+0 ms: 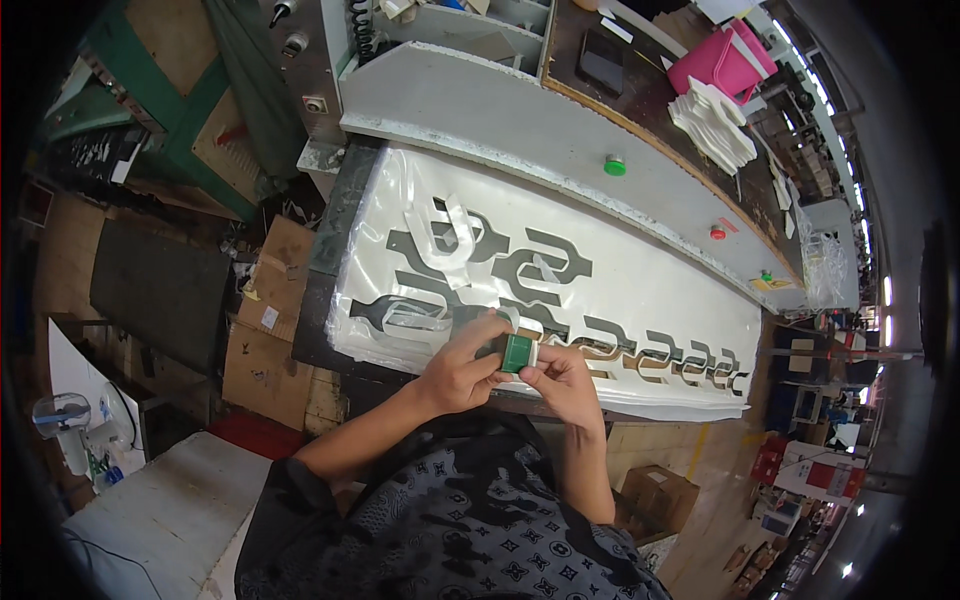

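Both hands meet over the near edge of a glossy white sheet (640, 290) with rows of forked cut-outs. Between them is a small green block-shaped thing (518, 352) with a pale edge; its exact kind I cannot make out. My left hand (465, 368) closes around its left side, fingers curled. From the right, my right hand (562, 385) pinches its edge with thumb and fingers. Just beyond the hands, a white strip (520, 322) shows, partly hidden by the fingers. A loose white U-shaped piece (455, 262) lies on the sheet farther left.
A grey machine beam (560, 140) with a green button (615, 165) and a red button (718, 232) runs behind the sheet. On the dark shelf above are a phone (601, 58), a pink bucket (722, 62) and stacked white pieces (712, 125). Cardboard (262, 370) stands left.
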A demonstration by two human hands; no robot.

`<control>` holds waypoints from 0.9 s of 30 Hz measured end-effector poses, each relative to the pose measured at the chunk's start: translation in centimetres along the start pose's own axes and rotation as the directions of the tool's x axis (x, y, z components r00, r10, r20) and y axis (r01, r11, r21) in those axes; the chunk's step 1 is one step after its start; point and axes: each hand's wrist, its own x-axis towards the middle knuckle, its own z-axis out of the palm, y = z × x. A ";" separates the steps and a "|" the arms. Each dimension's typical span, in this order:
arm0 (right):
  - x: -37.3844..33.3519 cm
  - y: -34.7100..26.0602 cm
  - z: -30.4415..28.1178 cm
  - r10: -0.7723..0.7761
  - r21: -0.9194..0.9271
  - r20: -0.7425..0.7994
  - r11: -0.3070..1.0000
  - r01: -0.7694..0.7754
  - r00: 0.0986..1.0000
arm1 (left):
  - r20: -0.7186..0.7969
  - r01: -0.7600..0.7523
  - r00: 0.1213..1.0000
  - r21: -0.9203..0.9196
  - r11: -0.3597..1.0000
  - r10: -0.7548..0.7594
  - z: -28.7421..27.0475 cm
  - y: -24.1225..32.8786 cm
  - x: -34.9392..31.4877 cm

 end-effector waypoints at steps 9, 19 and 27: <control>2.2 4.8 1.2 -0.151 -0.431 -0.215 0.901 0.045 0.965 | -0.176 0.241 0.948 -0.139 0.960 -0.264 -1.1 -1.6 -2.6; -0.6 12.5 -19.6 -0.515 -0.736 -0.674 0.534 -0.416 0.530 | -0.801 0.401 0.541 -0.022 0.916 -0.256 -8.2 -2.4 -4.5; 0.1 0.3 -16.4 -0.352 -0.851 -0.417 0.475 -0.224 0.838 | -0.462 0.390 0.859 0.308 0.868 -0.222 -17.1 -1.3 -3.9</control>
